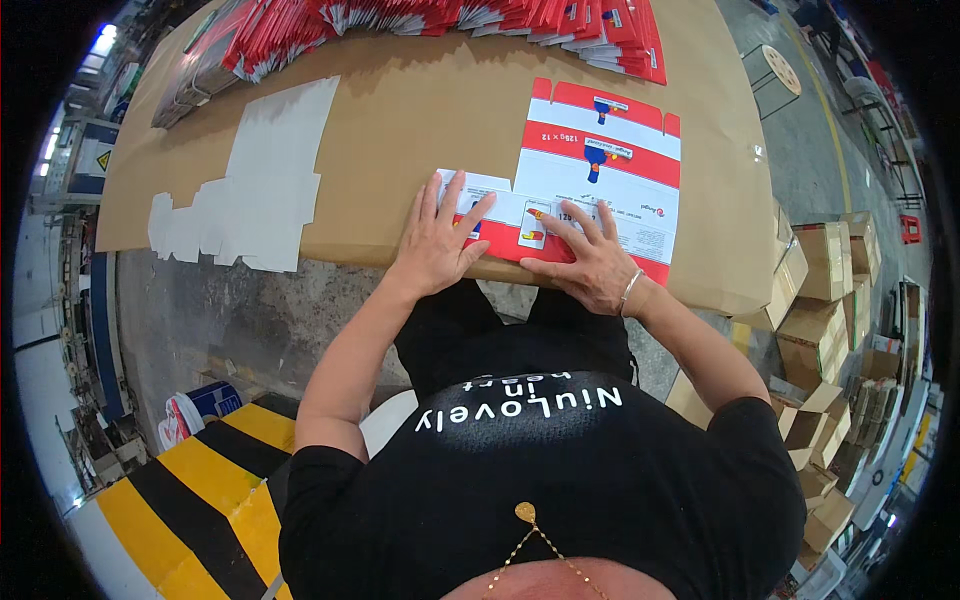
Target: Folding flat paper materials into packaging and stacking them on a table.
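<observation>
Along the far side of the brown counter (420, 110) lie red-and-white packs (445, 15); near, right of centre, a printed carton sheet (600, 170) lies beneath the left hand (436, 243) and right hand (595, 265), both released and spread flat.

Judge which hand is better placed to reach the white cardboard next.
Probably the left hand: it is nearer the white cardboard, while the right hand rests farther right on the red-and-white carton.
</observation>
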### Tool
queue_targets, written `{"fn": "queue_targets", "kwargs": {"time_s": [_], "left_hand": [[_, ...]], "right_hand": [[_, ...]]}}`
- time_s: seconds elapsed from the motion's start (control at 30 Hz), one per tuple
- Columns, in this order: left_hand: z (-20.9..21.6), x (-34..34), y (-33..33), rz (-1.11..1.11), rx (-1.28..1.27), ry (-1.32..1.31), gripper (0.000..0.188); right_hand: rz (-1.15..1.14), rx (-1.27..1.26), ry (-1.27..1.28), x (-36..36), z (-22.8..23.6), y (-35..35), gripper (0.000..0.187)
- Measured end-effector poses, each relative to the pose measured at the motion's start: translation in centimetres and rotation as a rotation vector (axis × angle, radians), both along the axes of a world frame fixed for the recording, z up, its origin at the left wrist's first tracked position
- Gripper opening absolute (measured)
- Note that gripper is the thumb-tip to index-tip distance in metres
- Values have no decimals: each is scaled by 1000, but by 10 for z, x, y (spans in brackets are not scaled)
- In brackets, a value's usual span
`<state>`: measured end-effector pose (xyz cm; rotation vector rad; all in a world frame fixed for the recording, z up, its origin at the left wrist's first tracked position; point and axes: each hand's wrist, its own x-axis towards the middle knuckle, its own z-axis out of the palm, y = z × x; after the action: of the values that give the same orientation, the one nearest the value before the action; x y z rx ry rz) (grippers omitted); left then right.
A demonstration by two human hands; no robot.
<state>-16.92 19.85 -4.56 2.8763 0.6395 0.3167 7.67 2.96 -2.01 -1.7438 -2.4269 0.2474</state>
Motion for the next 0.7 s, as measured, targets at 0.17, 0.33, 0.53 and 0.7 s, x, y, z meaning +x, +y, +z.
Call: {"fn": "queue_targets", "kwargs": {"time_s": [0.17, 0.33, 0.53, 0.7], "left_hand": [[-1, 6, -7, 49, 19, -3, 62], [1, 24, -18, 225, 44, 103, 69], [9, 69, -9, 469, -43, 160, 67], [3, 91, 26, 611, -22, 96, 69]], "right_hand": [[3, 12, -83, -1, -3, 3, 56], [-99, 18, -58, -5, -7, 6, 56], [-128, 31, -47, -14, -6, 7, 59], [-33, 49, -133, 9, 6, -17, 62]]}}
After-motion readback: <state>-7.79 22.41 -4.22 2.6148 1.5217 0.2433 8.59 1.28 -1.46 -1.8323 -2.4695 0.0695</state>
